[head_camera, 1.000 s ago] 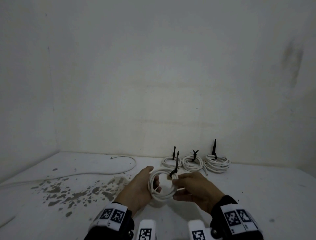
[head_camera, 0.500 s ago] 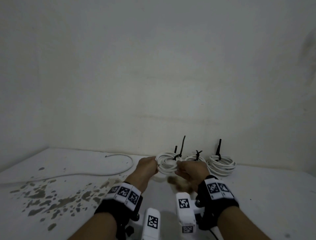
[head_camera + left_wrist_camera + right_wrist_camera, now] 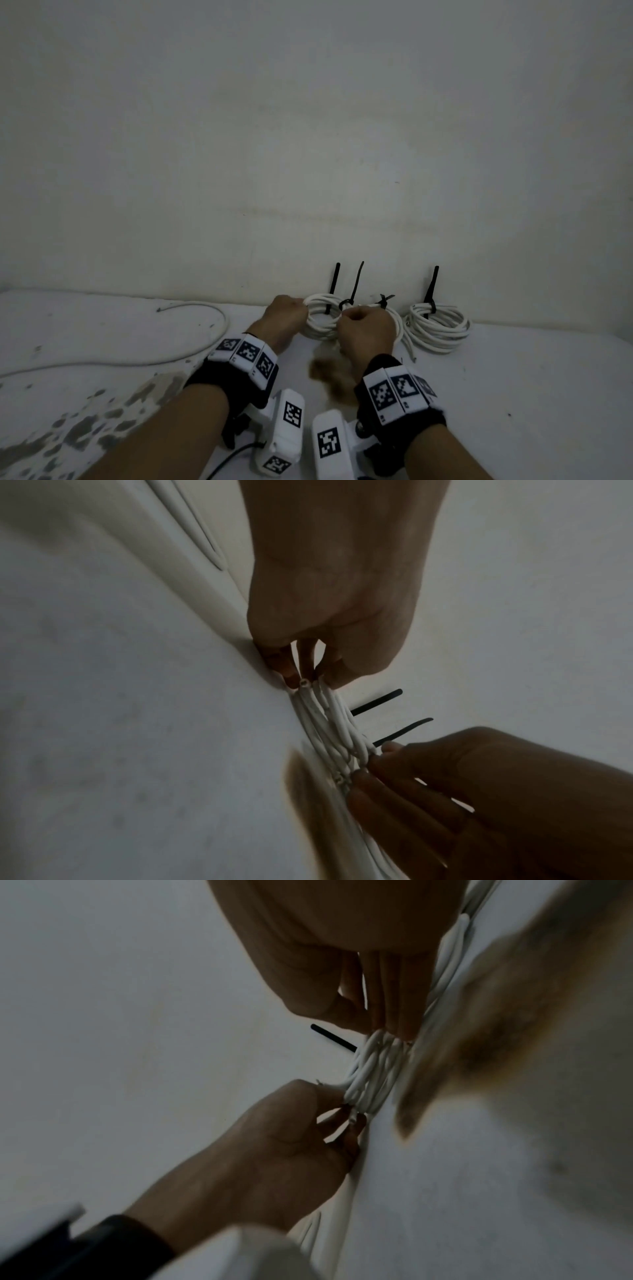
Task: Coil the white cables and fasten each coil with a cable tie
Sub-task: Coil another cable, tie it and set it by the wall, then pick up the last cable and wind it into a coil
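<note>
Both hands hold a white cable coil (image 3: 320, 325) bound by a black cable tie (image 3: 352, 287), down by the table (image 3: 513, 394) at the wall. My left hand (image 3: 303, 308) grips the coil's left side, fingers curled round the strands (image 3: 329, 723). The right hand (image 3: 346, 317) pinches its right side next to the tie's head; the right wrist view shows those fingers (image 3: 394, 1010) on the bundle (image 3: 377, 1069). Right behind it sits another tied coil, only its tie tail (image 3: 334, 284) plain. Whether the held coil touches the table I cannot tell.
Two more tied coils lie along the wall: a middle one (image 3: 399, 329) half hidden by my right hand, and one further right (image 3: 438, 325). A loose white cable (image 3: 224, 320) curves across the left of the table. A brown stain (image 3: 329, 373) and grey speckles (image 3: 102, 418) mark the surface.
Both hands have carried the tied coil from near my body out to the wall, among the row of tied coils. My arms are now stretched forward.
</note>
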The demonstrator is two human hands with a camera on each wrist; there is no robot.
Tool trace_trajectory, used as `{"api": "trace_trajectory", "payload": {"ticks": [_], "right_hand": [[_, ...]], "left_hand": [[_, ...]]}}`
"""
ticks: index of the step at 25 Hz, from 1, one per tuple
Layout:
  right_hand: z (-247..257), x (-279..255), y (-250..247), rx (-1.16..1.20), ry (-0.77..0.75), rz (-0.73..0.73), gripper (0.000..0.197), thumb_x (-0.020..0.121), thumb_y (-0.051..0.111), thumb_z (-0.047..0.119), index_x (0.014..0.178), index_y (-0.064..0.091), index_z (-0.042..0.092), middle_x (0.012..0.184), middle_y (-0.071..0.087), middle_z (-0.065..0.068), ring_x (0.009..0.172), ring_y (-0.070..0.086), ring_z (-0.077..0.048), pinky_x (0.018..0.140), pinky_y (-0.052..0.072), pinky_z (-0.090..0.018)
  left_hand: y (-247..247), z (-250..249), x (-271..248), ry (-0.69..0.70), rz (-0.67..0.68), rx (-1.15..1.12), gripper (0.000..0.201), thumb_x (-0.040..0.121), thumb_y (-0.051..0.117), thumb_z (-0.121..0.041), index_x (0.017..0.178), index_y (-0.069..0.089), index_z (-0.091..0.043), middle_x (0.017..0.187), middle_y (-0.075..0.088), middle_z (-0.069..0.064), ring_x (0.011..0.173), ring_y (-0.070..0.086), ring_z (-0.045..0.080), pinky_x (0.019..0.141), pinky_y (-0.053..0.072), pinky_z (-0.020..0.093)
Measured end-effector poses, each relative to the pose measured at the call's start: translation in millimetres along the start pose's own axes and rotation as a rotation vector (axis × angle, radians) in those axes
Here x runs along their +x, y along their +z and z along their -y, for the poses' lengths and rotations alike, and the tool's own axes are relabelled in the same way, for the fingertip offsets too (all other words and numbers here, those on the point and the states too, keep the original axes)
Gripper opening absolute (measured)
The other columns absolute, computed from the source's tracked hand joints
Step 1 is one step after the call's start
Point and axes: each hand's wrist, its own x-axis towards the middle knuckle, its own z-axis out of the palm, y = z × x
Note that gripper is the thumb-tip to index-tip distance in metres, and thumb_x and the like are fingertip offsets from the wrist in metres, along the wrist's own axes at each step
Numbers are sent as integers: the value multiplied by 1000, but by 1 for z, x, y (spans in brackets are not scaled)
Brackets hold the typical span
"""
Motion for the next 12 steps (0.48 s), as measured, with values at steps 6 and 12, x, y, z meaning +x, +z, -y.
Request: {"api": "trace_trajectory", "payload": {"ticks": [6,12], "right_hand": [[19,-8,-6,-140,-16,98,25,80,61,8,64,60,28,74,68,-3,77,68,-28,74,62,-48],[37,-26,-15,-244,-29,168,11,82,55,11,83,63,18,87,67,-11,75,65,-27,63,63,-43]], "left_hand": [[-10,9,12,-100,9,-29,25,99,44,-12,81,60,-6,86,61,14,68,56,21,61,48,26],[-30,-10,-15,-172,-26,-11,17,100,44,-19,89,53,-9,105,59,13,77,57,18,61,49,29]]}}
